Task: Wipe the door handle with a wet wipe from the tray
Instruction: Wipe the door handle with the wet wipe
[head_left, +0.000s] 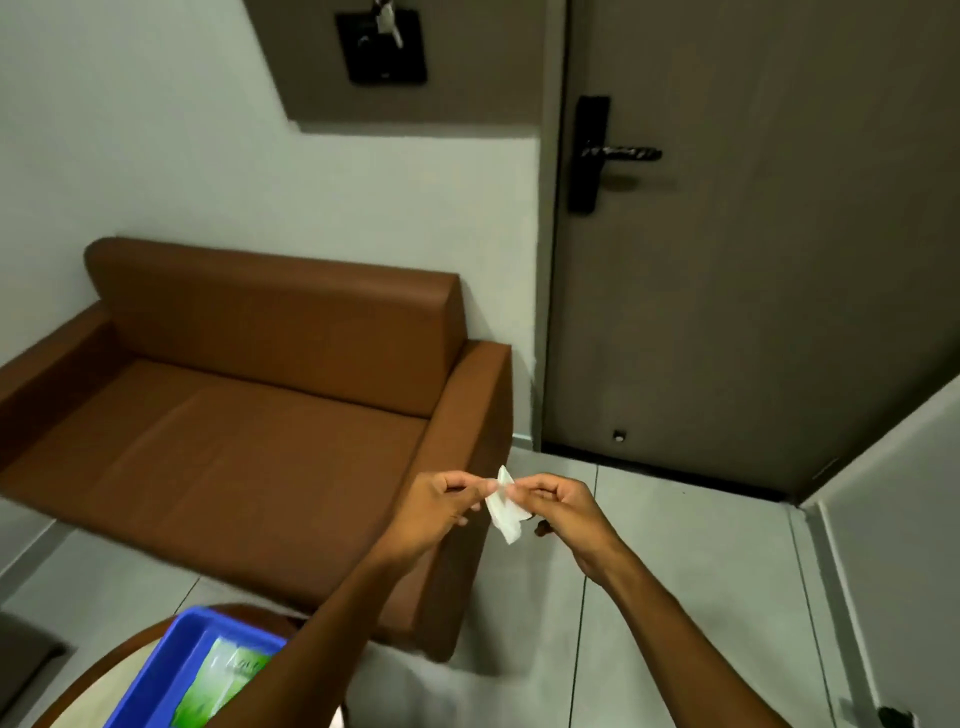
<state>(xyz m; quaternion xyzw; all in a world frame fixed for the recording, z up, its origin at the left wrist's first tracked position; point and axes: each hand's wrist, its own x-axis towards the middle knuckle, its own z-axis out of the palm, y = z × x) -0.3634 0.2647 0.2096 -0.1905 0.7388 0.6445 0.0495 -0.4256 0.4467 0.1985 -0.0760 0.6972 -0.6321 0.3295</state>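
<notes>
A grey door (753, 286) stands far right, a brown sofa (249, 405) left of it, the black door handle (621, 154) high on the door. Near left, a blue tray (156, 670) sits on the table (104, 670). Left hand (441, 506) and right hand (563, 506) both pinch a white wet wipe (505, 506) between them

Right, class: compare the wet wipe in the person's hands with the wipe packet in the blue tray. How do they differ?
The wet wipe is plain white; the wipe packet is green and printed. The wet wipe is pinched in the air between the left hand and the right hand; the wipe packet lies flat in the blue tray. The wet wipe shows whole; the left forearm partly hides the wipe packet.
</notes>
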